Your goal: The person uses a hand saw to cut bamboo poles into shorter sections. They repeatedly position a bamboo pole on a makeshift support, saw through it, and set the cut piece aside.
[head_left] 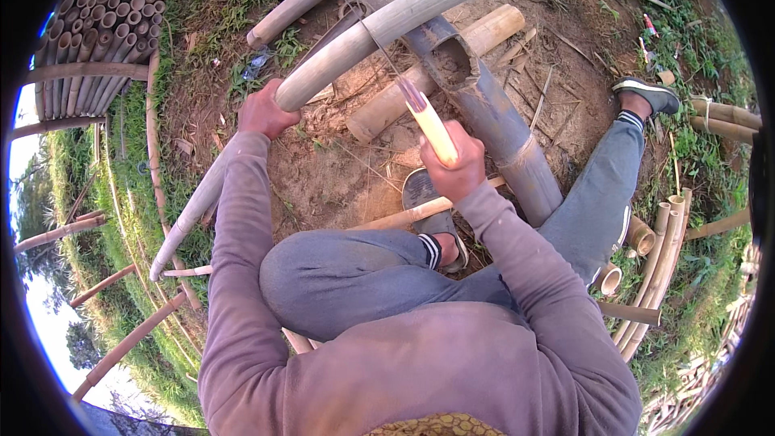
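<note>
We're apparently sawing the bamboo pole (421, 14), left hand (268, 111) clasping it, right hand (456, 163) gripping the saw (434, 131) across it, probably needing steady strokes.

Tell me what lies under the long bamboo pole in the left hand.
A thick grey notched bamboo pole crosses beneath it, over brown soil. The stretch directly covered by the long bamboo pole cannot be seen.
</note>
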A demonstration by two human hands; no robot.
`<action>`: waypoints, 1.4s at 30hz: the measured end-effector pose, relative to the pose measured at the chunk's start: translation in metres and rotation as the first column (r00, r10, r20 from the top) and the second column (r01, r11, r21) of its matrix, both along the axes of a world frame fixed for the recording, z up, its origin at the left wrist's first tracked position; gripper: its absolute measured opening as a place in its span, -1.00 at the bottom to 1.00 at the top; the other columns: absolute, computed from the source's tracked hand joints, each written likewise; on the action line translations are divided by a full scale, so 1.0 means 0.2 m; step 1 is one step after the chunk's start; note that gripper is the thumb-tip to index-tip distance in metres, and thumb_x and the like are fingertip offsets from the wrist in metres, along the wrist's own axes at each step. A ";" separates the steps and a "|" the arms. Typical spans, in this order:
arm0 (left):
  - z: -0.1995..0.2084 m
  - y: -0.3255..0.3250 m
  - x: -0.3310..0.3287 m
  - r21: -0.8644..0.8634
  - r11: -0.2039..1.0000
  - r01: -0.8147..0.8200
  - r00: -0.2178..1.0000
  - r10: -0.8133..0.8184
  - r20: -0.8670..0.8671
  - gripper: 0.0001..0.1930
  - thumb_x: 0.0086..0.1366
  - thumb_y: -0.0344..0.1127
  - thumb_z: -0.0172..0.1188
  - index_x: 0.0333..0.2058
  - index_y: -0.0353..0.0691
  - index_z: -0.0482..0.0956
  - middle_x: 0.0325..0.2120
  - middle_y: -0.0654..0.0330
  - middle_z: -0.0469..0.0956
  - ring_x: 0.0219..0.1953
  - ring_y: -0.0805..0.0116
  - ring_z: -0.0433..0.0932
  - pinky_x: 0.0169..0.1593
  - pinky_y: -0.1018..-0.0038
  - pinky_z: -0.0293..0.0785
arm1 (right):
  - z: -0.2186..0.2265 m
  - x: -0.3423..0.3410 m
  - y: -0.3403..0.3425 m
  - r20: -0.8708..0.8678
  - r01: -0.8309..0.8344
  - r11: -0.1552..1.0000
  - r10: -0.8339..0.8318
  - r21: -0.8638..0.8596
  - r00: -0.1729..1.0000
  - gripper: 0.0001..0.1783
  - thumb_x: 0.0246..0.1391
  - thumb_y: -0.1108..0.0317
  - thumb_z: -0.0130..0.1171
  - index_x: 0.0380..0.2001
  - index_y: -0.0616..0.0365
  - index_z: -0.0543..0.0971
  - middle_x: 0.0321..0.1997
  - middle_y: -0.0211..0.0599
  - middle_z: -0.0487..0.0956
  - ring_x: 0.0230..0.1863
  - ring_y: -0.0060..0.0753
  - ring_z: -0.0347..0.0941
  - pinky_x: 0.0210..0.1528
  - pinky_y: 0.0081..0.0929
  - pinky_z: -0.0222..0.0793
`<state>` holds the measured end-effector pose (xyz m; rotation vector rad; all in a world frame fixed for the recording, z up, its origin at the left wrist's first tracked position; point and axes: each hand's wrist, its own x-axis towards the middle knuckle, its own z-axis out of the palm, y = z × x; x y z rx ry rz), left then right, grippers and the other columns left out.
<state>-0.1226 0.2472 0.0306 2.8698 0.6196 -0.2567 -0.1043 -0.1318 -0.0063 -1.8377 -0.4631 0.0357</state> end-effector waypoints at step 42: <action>0.36 -0.58 -0.92 -0.084 0.735 -0.673 0.116 0.217 0.969 -0.13 0.22 0.19 0.41 0.34 -0.20 0.32 0.22 -0.09 0.45 0.31 -0.05 0.39 0.42 -0.04 0.18 | 0.45 0.38 -0.65 -0.507 0.086 0.773 0.324 0.629 0.799 -0.30 0.28 -0.01 0.28 0.27 0.32 0.46 0.19 0.08 0.60 0.24 0.01 0.55 0.30 -0.01 0.48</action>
